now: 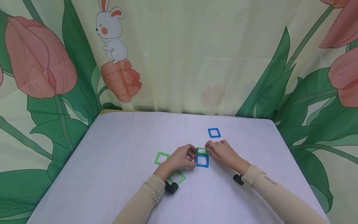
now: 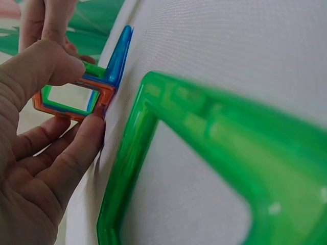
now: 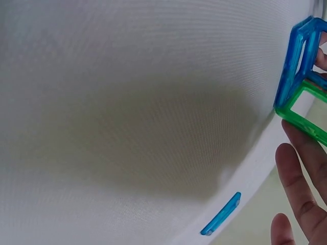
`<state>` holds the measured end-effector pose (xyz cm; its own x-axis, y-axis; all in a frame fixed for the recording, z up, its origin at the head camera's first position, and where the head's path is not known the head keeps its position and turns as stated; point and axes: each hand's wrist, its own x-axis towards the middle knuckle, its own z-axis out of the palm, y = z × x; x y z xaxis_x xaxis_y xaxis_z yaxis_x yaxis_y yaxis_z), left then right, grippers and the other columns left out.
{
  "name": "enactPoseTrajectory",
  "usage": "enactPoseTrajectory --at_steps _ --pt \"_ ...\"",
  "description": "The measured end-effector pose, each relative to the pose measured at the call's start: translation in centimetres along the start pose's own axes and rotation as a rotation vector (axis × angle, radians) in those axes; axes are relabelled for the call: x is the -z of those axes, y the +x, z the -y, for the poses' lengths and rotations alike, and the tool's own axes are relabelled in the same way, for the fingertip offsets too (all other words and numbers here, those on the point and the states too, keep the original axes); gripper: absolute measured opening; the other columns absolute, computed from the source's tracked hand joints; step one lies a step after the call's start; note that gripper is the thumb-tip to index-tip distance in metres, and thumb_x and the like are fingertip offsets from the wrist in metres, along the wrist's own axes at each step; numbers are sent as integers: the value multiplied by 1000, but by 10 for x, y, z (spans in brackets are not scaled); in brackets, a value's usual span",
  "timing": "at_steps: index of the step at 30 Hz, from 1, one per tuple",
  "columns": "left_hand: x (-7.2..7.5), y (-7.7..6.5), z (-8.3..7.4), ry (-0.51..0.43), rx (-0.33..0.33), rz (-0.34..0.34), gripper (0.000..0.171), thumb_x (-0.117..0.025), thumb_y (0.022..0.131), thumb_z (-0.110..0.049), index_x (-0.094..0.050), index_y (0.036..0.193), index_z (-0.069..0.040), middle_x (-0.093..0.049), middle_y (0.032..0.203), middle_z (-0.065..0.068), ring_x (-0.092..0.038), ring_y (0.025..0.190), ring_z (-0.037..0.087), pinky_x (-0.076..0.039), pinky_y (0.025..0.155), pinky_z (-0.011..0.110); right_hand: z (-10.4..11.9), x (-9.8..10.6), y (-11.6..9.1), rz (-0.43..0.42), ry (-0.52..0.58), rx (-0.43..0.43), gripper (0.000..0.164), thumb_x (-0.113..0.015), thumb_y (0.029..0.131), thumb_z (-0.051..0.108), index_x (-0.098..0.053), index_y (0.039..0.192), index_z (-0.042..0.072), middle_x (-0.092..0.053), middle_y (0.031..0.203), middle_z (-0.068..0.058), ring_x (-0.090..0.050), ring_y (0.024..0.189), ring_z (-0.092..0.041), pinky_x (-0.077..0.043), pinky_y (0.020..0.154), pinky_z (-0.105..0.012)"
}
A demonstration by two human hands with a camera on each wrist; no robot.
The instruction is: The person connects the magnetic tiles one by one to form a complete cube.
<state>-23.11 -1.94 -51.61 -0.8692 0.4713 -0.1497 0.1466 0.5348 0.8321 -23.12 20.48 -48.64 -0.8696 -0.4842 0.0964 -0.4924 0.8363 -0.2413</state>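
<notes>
My left hand (image 1: pixel 180 158) grips an orange square magnetic tile (image 2: pixel 107 94) that stands on edge, thumb along its top and fingers below. Against it is a green square tile (image 1: pixel 201 148), also upright, at the far side of a blue square tile (image 1: pixel 202 166). The blue tile (image 2: pixel 120 58) lies on the white cloth in the left wrist view. My right hand (image 1: pixel 226 154) pinches the green tile's right side. In the right wrist view a fingertip touches the green frame (image 3: pixel 305 124); the thumb is out of sight.
A green square tile (image 1: pixel 155 158) lies left of my left hand, and another green tile (image 1: pixel 181 179) sits under the left wrist. Farther back is a blue tile (image 1: pixel 214 136). The white-covered table (image 1: pixel 117 149) ends at a printed curtain (image 1: pixel 179 62).
</notes>
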Motion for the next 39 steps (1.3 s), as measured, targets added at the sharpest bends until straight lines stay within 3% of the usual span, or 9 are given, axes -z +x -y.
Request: enactPoseTrajectory --at_steps 21,30,39 --pt "1 2 4 -9 -17 -4 55 -82 72 -19 -55 120 -19 -59 104 -11 -58 86 5 -50 73 20 0 0 -1 1 3 -3 13 -55 97 20 -59 110 19 -70 101 5 -65 90 -14 -37 95 -49" --pt "2 3 8 11 -76 23 64 -80 75 -22 -51 132 -24 -57 112 -12 -58 89 4 -51 74 20 0 1 0 11 -8 -1 14 -54 98 21 -59 111 21 -70 101 6 -64 89 -14 -37 95 -49" --pt "8 0 7 9 -103 52 60 -76 78 -35 -52 130 -22 -57 108 -13 -57 92 5 -49 80 22 -1 2 1 0 9 21 13 -53 98 20 -60 109 23 -69 98 8 -62 86 -12 -36 95 -50"
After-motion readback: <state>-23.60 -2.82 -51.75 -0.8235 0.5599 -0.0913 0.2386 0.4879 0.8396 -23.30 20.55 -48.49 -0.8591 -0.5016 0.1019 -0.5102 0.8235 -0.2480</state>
